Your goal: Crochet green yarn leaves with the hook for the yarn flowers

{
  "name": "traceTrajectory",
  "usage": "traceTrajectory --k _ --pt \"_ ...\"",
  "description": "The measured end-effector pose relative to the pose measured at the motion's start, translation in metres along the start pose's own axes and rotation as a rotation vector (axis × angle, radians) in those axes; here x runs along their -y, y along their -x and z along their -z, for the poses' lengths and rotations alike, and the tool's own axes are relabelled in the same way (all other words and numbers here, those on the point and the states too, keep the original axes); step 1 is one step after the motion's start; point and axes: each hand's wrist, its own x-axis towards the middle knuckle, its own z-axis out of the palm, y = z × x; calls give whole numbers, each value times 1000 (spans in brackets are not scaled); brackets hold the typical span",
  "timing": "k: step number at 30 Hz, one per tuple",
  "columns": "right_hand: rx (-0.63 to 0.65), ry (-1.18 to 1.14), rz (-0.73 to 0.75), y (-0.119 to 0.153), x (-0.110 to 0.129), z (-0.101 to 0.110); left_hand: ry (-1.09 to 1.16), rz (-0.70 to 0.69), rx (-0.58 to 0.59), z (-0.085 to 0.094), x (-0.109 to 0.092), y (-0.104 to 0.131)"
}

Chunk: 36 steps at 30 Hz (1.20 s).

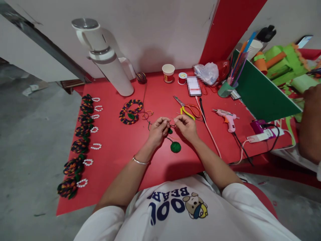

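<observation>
Both hands meet over the middle of the red table (110,167). My left hand (159,130) is closed in a pinch beside a small dark green piece (170,131). Just to its right, my right hand (186,127) pinches a thin strand of yarn. Fingertips of the two hands nearly touch. Below them lies a round green yarn piece (176,147), with a dark strand running up from it toward the hands. A multicoloured braided yarn loop (128,116) rests to the left. Beyond my right hand are scissors (195,110) and yellow-handled pliers (188,112).
Several yarn bundles (79,146) with bead rings (96,146) line the left edge. A tall flask (112,72), paper cup (168,73), thread spool (182,78) and phone (194,86) stand or lie behind. Right are a glue gun (228,119), cables, a power strip (265,135) and another person's arm (311,124).
</observation>
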Motion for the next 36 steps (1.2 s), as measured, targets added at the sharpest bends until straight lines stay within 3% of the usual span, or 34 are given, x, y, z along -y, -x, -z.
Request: traceTrajectory --k 4,11,36 --pt "-16 71 12 0 -1 0 32 -19 0 -1 4 0" --pt "-72 165 184 0 -2 1 66 -23 28 -1 7 -1" --pt "-19 218 243 2 -4 1 69 -38 61 -2 10 -1"
